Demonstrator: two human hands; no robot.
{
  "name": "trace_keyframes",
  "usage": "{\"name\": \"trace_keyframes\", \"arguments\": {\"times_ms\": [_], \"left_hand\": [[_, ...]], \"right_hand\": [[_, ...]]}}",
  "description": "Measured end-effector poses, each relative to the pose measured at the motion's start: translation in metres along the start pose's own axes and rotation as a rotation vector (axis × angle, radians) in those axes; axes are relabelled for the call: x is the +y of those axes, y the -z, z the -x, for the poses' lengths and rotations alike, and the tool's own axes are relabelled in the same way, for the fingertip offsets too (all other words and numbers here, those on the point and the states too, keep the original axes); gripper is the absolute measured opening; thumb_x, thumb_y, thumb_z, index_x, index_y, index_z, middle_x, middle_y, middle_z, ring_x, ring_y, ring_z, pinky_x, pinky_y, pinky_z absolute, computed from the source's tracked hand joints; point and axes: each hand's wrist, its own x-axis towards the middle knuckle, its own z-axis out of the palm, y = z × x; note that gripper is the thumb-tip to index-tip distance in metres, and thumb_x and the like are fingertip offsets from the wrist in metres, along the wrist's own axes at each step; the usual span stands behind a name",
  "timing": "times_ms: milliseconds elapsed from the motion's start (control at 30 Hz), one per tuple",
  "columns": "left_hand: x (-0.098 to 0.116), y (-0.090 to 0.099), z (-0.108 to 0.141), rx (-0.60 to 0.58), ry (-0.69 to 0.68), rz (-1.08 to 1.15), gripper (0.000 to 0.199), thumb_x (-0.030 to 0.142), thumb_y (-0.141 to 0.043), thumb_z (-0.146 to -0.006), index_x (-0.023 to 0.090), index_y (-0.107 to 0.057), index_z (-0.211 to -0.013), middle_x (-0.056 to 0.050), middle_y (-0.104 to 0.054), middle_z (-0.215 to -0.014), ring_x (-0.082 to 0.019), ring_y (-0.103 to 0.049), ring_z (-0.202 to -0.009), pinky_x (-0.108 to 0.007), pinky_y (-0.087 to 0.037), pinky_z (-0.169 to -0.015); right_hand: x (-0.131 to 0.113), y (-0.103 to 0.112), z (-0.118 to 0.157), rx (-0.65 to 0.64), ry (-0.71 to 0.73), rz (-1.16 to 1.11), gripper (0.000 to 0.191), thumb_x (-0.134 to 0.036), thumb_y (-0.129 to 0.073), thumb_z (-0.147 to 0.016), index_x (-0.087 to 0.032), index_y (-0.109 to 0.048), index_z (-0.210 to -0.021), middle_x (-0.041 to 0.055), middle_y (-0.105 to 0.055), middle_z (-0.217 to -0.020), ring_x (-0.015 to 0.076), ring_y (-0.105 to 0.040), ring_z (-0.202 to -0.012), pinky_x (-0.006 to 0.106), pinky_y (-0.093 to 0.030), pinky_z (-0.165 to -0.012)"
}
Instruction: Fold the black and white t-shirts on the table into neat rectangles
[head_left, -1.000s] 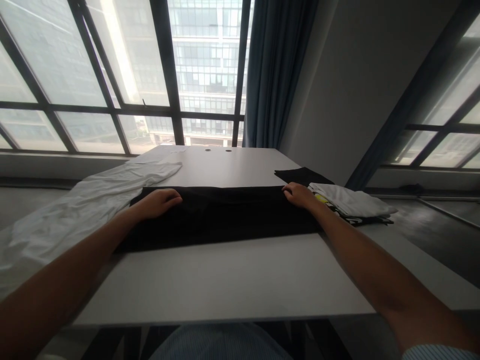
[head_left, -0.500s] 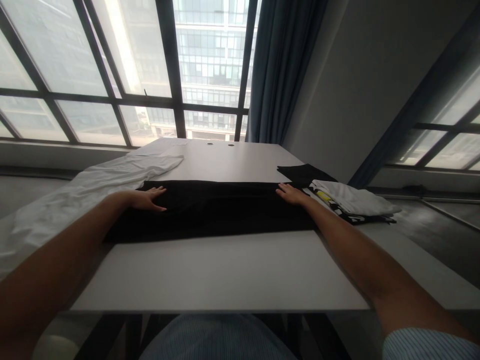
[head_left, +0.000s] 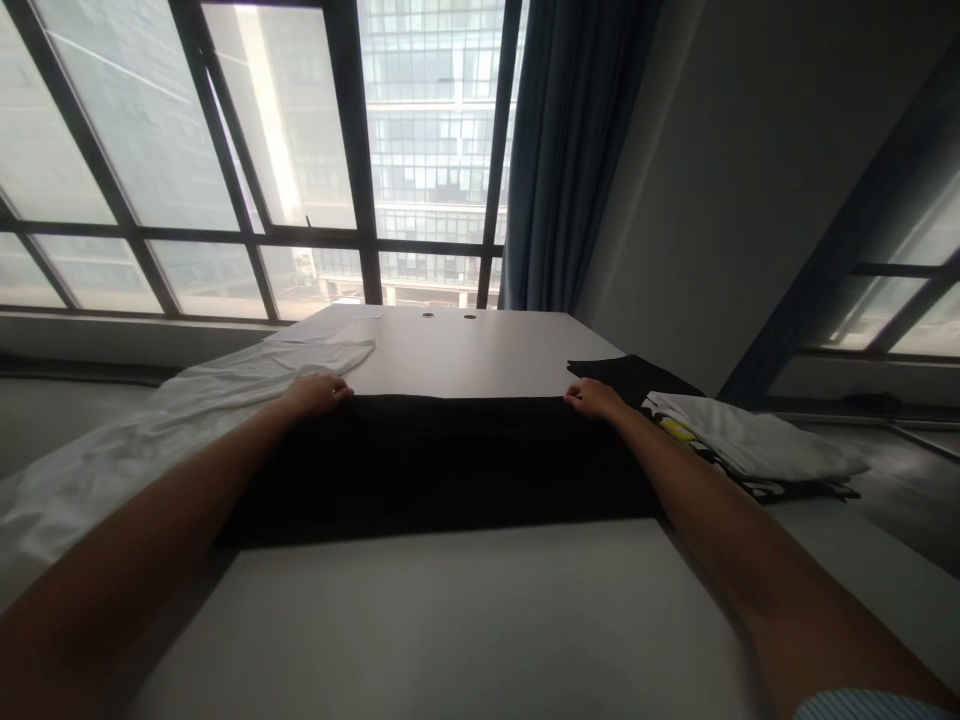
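Note:
A black garment (head_left: 457, 465), its exact kind not clear, lies in a long flat band across the white table (head_left: 450, 620). At its far left corner my left hand (head_left: 319, 393) is closed, fingers pinching the far edge. My right hand (head_left: 592, 397) pinches the same edge near the far right corner. Between the two hands the edge runs almost straight. Both forearms pass over the ends of the cloth and hide parts of them.
White cloth (head_left: 195, 410) spreads along the table's left side. On the right sit a folded white garment (head_left: 757, 435) on top of a black piece with yellow and white print, and another black cloth (head_left: 637, 372) behind. Windows and a blue curtain (head_left: 555, 160) stand beyond the table.
Both hands were spread flat on the black cloth; now they have closed on its far edge. The view has tilted, so the table sits lower in the picture.

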Motion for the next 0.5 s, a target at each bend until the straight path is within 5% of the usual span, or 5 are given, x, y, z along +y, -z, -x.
{"name": "trace_keyframes", "arguments": {"times_ms": [167,300,500], "left_hand": [[-0.023,-0.009,-0.01,-0.042,-0.069,0.239,0.04,0.06,-0.064,-0.071,0.023,-0.077,-0.082,-0.008,-0.077,-0.085,-0.03,-0.069,-0.087,-0.036,-0.05,-0.08],[-0.037,-0.013,-0.005,0.068,-0.026,0.308,0.042,0.056,-0.06,-0.079,0.018,-0.074,-0.09,-0.008,-0.073,-0.082,-0.027,-0.066,-0.081,-0.037,-0.05,-0.077],[-0.026,-0.015,0.006,0.073,-0.112,0.232,0.036,0.05,-0.06,-0.083,0.018,-0.074,-0.085,-0.01,-0.073,-0.088,-0.028,-0.067,-0.09,-0.038,-0.05,-0.087]], "right_hand": [[0.013,0.002,-0.007,-0.013,-0.056,-0.11,0.031,-0.035,-0.057,-0.095,-0.019,-0.077,-0.111,0.0106,-0.076,-0.11,0.0232,-0.071,-0.099,0.028,-0.05,-0.082],[0.017,0.001,-0.01,-0.023,-0.119,-0.084,0.034,-0.038,-0.055,-0.097,-0.019,-0.077,-0.115,0.0121,-0.076,-0.113,0.0256,-0.07,-0.103,0.029,-0.05,-0.083],[-0.006,-0.001,0.005,0.025,-0.118,0.085,0.037,-0.037,-0.046,-0.102,-0.018,-0.072,-0.12,0.0176,-0.073,-0.119,0.029,-0.068,-0.11,0.04,-0.047,-0.094]]}}
